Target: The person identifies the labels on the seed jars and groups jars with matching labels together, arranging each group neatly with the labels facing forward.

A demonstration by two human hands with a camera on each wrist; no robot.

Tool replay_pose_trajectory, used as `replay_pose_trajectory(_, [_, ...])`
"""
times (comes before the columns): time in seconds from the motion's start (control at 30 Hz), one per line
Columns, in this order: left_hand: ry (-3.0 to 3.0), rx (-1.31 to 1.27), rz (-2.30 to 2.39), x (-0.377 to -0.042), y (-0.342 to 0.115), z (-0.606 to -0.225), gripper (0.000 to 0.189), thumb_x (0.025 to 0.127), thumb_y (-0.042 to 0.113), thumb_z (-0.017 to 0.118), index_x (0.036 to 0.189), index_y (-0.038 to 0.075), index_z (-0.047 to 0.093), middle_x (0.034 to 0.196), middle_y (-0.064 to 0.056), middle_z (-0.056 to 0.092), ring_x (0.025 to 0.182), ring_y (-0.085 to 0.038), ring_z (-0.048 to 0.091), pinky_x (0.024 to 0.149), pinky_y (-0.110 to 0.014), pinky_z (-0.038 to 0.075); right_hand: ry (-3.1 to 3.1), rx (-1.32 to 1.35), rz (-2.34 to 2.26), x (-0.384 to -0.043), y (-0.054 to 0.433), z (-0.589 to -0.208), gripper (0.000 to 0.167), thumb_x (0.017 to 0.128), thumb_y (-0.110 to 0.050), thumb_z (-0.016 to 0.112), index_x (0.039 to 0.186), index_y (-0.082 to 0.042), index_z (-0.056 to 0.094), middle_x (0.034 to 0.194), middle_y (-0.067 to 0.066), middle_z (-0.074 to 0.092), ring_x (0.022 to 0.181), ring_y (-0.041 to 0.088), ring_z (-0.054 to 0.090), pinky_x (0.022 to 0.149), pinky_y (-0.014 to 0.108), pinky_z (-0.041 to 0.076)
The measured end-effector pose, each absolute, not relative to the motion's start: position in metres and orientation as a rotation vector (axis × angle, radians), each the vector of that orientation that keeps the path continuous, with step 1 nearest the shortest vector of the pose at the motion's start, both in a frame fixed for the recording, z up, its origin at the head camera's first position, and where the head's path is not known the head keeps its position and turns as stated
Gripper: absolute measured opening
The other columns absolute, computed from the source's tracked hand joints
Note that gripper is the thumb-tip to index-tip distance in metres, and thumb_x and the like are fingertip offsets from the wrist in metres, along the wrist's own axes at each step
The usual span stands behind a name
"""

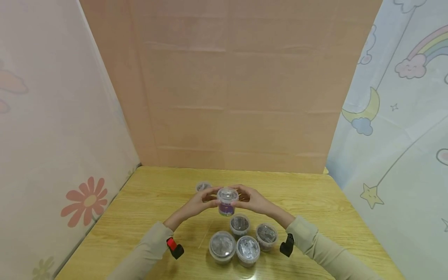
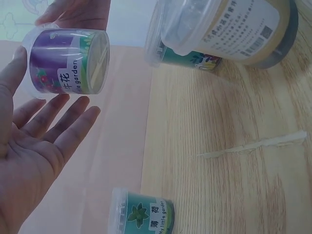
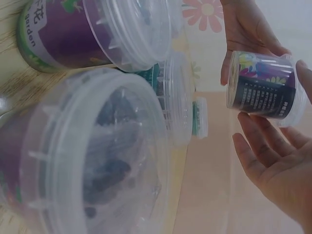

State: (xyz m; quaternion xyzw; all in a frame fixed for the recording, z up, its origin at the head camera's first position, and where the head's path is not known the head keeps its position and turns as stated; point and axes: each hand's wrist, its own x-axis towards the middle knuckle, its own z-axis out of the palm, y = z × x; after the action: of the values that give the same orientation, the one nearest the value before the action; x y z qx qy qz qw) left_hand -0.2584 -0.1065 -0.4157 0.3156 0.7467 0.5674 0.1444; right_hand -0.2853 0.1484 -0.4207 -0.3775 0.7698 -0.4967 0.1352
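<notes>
Above the yellow wood-grain counter (image 1: 157,194), the left hand (image 1: 200,203) holds one side of a clear, round plastic tub with a purple label (image 1: 226,206); the tub stands roughly upright between both grips, and the right hand (image 1: 256,202) holds its opposite side, equally near.
</notes>
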Motion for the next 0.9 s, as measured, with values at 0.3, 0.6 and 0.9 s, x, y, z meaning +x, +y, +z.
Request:
replay_pose_trajectory(0.3, [2.090, 0.955, 1.650, -0.258, -0.104, -0.417, 0.057, 0.096, 0.014, 0.050, 0.146, 0.001, 0.024, 0.142, -0.015, 0.040, 0.125, -0.034, 0.045, 0.098, -0.035, 0.045, 2.146, -1.112, -1.432, -0.282, 0.151, -0.415, 0.056, 0.093, -0.013, 0.057, 0.142, -0.006, 0.031, 0.122, 0.013, 0.056, 0.107, 0.022, 0.059, 0.091, 0.030, 0.049])
replay_pose_trajectory(0.6, [2.154, 0.917, 1.714, -0.256, -0.101, -0.419, 0.053, 0.096, 0.014, 0.051, 0.143, 0.001, 0.031, 0.136, -0.019, 0.045, 0.119, -0.034, 0.051, 0.093, -0.033, 0.049, 2.186, -1.036, -1.484, -0.285, 0.151, -0.422, 0.050, 0.093, -0.019, 0.057, 0.139, -0.013, 0.037, 0.121, 0.011, 0.055, 0.108, 0.024, 0.059, 0.091, 0.033, 0.050])
replay_pose_trajectory(0.9, [2.293, 0.776, 1.770, -0.253, -0.091, -0.415, 0.054, 0.093, 0.018, 0.058, 0.140, 0.002, 0.038, 0.130, -0.020, 0.050, 0.113, -0.037, 0.054, 0.087, -0.036, 0.052, 2.342, -0.881, -1.502, -0.264, 0.140, -0.397, 0.060, 0.089, -0.021, 0.064, 0.139, -0.001, 0.037, 0.117, 0.018, 0.056, 0.106, 0.034, 0.058, 0.088, 0.038, 0.051])
